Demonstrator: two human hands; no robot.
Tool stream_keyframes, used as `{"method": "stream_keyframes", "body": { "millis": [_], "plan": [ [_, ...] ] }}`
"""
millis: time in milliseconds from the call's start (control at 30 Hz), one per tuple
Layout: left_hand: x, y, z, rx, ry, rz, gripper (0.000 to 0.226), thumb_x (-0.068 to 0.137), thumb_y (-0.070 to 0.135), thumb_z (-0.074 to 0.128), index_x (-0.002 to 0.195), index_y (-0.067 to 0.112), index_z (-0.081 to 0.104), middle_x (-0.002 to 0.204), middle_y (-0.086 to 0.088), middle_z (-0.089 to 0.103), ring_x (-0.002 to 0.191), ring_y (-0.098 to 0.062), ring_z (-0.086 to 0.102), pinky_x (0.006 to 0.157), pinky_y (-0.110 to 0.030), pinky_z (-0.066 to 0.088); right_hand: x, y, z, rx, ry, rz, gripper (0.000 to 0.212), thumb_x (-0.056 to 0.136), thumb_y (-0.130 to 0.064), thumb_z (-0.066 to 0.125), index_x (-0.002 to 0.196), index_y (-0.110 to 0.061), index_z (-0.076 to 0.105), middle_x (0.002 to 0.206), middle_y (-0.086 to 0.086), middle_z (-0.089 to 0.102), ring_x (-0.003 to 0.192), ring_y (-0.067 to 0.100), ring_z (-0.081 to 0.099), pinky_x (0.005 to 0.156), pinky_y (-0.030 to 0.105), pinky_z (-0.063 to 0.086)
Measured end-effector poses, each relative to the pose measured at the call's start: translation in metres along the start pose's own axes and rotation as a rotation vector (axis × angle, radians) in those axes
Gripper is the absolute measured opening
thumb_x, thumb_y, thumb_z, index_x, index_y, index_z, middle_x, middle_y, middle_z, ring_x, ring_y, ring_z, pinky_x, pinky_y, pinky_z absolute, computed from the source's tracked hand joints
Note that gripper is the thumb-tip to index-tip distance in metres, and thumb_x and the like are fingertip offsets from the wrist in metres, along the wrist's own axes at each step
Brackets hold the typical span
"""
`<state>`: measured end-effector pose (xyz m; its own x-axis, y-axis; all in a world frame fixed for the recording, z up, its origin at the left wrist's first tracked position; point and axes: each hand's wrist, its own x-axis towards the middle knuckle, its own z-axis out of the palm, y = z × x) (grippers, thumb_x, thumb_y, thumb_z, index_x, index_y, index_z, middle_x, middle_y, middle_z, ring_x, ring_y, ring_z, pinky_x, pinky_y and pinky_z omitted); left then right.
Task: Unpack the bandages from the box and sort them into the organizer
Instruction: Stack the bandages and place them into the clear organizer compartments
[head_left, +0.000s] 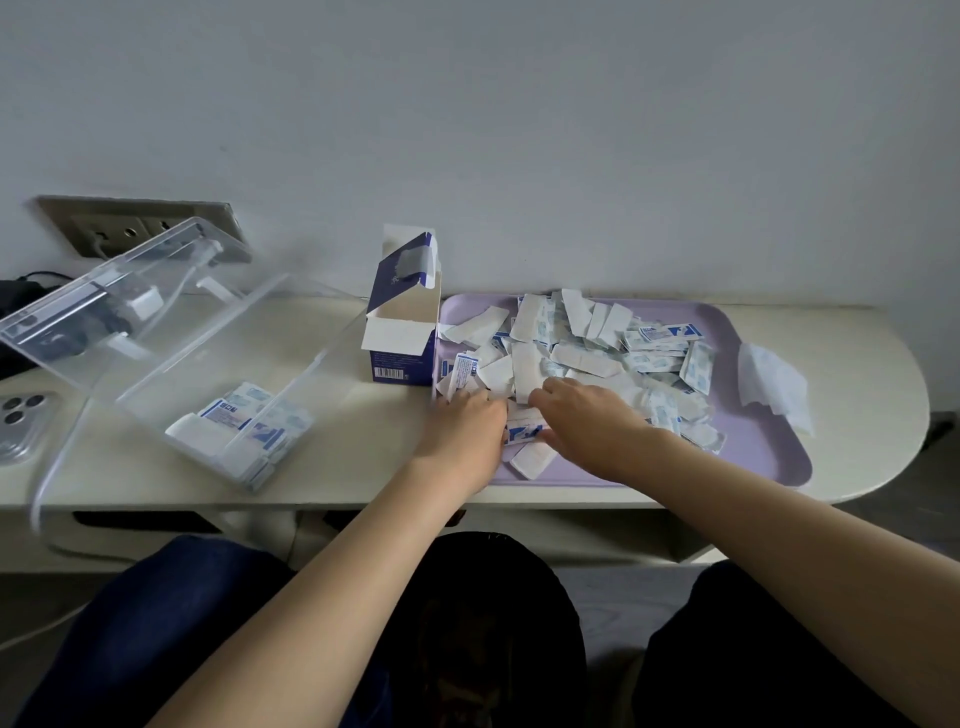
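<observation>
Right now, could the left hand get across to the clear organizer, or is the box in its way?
Probably yes. The box stands farther back than the left hand, bare table lies between that hand and the organizer, and its lid is up.

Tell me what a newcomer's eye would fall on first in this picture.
The eye goes first to the pile of wrapped bandages on the lilac tray, right of centre, with the left hand and right hand reaching into its near edge. Next come the open blue-and-white box standing at the tray's left edge, and the clear organizer on the left, with some bandages already inside.
</observation>
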<state>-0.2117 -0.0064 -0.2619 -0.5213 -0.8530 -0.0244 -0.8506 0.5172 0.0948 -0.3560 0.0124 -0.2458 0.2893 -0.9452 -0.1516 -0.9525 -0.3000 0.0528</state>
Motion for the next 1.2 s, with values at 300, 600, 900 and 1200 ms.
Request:
{"method": "stream_keyframes", "body": {
  "millis": [300,600,900,1200],
  "plan": [
    [-0.001,-0.001,0.0,-0.101,-0.152,-0.159,0.029,0.093,0.007,0.047,0.121,0.006,0.042,0.127,-0.015,0.036,0.113,-0.032,0.046,0.081,-0.034,0.038,-0.003,-0.002,0.013,0.131,0.053,0.06,0.033,0.096,-0.013,0.045,0.129,-0.01,0.04,0.127,0.007,0.042,0.12,0.023,0.041,0.092,0.027,0.036],
    [0.003,0.0,0.002,-0.368,-0.195,-0.181,0.02,0.091,0.007,0.049,0.111,0.005,0.048,0.117,-0.012,0.041,0.109,-0.029,0.047,0.093,-0.039,0.041,0.003,-0.014,0.031,0.573,0.142,0.158,0.03,0.091,0.002,0.049,0.12,-0.003,0.051,0.123,0.014,0.048,0.114,0.027,0.047,0.095,0.025,0.035],
    [-0.003,0.003,0.01,-0.077,-0.184,-0.108,0.034,0.089,-0.001,0.042,0.122,0.0,0.034,0.127,-0.019,0.031,0.115,-0.034,0.045,0.086,-0.035,0.041,-0.007,-0.013,0.029,0.163,0.075,0.001,0.067,0.085,0.005,0.047,0.143,0.0,0.015,0.148,0.013,0.014,0.138,0.027,0.018,0.111,0.024,0.015],
    [-0.001,0.006,0.017,-0.016,-0.119,-0.094,0.033,0.098,0.021,0.043,0.123,0.001,0.034,0.127,-0.016,0.033,0.115,-0.029,0.046,0.085,-0.033,0.043,-0.003,-0.013,0.033,0.113,0.161,-0.018,0.044,0.087,0.002,0.048,0.128,-0.002,0.033,0.139,0.014,0.028,0.129,0.026,0.03,0.106,0.026,0.023]
  ]
}}
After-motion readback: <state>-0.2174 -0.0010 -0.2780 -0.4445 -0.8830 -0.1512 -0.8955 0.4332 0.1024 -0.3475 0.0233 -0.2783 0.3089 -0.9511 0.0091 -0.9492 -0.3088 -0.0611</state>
